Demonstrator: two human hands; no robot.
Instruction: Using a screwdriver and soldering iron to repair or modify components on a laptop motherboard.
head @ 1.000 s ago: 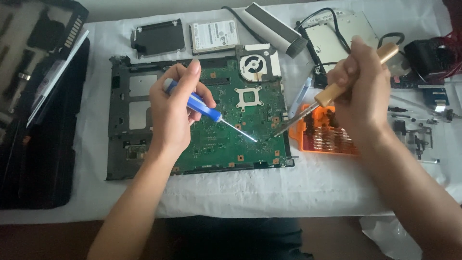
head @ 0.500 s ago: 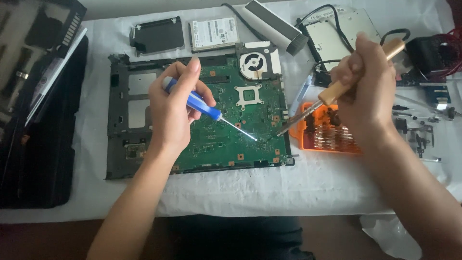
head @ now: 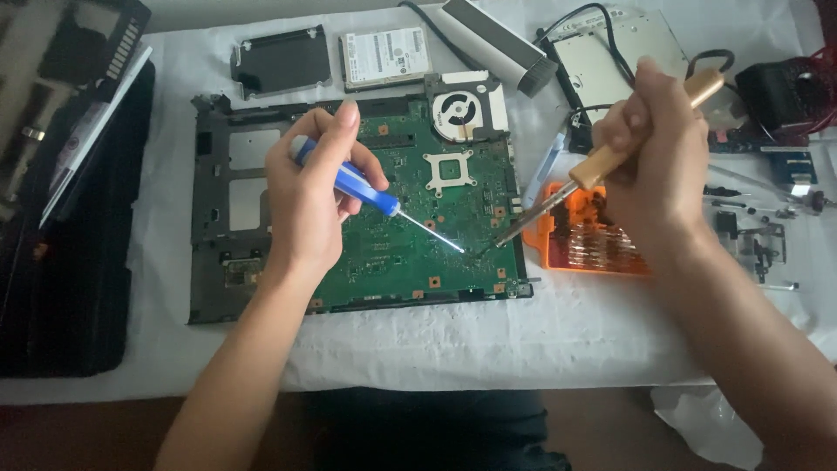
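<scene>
Head view: nothing's budged, our left hand [head: 305,205] still grips the screwdriver [head: 362,187], right hand [head: 654,166] the soldering iron [head: 602,166], tips meeting on the circuit board [head: 401,253]'s lower right, so we're still working that spot.

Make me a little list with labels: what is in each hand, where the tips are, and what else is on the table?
left hand: holds blue-handled screwdriver
right hand: holds wooden-handled soldering iron
tips: both close together on the green circuit board, lower right part
beside board: orange bit case
above board: hard drive, cooling fan
</scene>
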